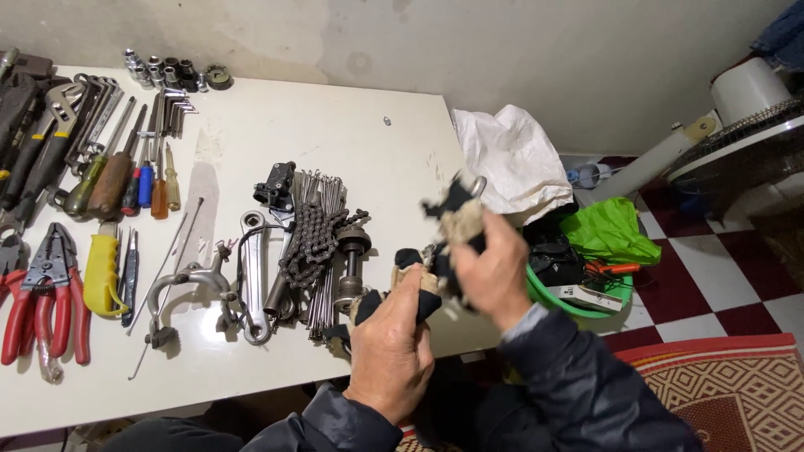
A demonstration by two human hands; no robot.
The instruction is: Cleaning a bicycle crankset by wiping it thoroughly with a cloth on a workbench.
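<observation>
Both hands hold a dirty rag [456,224] up over the near edge of the white table [335,134], just right of the bicycle chain [311,238] and spokes [322,276]. The left hand [392,351] grips its lower end in a closed fist, while the right hand [494,272], raised and turned inward, clenches the upper bunch, where a metal part [474,182] seems wrapped. The rag looks soft, light and limp, best gripped by a gathered handful.

— What is the room like?
— The wall [502,50] is pale and stained. A white table [352,125] stands against it.
— And the floor?
— The floor [712,285] has red and white squares. A red rug [729,385] with a pattern lies on it. A white fan [745,134] stands at the right.
</observation>
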